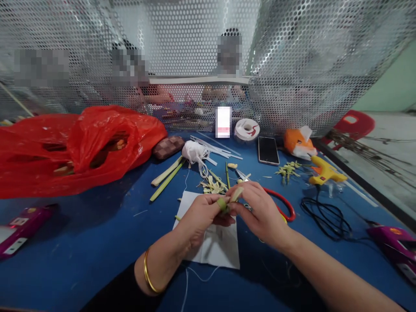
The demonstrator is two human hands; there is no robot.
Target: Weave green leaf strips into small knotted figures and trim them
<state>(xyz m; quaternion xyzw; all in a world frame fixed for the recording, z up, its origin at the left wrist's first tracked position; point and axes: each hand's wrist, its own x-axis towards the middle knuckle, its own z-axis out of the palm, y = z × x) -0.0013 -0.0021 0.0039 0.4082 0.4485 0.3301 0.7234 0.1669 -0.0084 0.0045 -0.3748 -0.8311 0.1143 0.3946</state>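
As both hands curl nearly closed, green leaf-like strip lies pinched between them, seemingly folded.

Both hands w/ grn strip over wht paper

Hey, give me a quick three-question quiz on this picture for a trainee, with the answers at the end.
1. Multiple choice: what is held at the fingertips of the left hand and right hand?
A) A round white tape roll
B) A small green-and-pale plant piece
C) An orange tissue pack

2. True or false: the flat rectangular phone with a black screen lies to the left of the yellow plastic glue gun in the picture.

3. Fill in the blank: the thin gold metal bangle circles the ____ wrist.

Key: 1. B; 2. True; 3. left
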